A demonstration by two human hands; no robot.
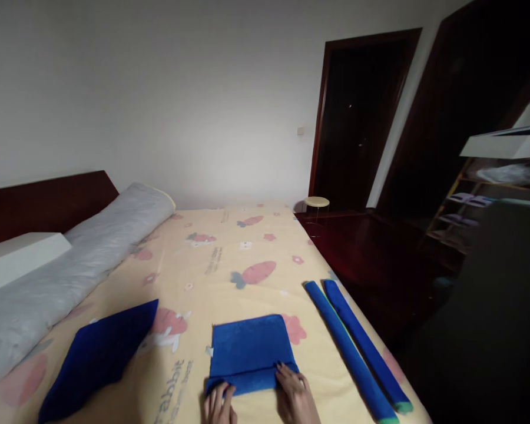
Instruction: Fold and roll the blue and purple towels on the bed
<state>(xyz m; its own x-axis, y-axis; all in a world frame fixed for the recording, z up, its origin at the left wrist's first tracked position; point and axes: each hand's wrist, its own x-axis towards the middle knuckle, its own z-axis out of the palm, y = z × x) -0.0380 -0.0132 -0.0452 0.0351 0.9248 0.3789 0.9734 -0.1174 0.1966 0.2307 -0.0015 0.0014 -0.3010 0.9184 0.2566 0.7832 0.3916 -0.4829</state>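
Note:
A blue towel lies flat on the bed in front of me, its near edge turned over into a narrow folded strip. My left hand grips the left end of that strip with bent fingers. At the strip's right end, my right hand holds the fold, fingertips on top; both thumbs are hard to see. A small white tag sticks out from the towel's left side. To the right lie two long rolled blue towels side by side, with green ends. Another dark blue towel rests unrolled at the left.
The bed has a yellow sheet with carrot prints. Along its left side are a long grey bolster, a white box and a dark headboard. A round stool stands beyond the right edge, with a shelf rack farther right.

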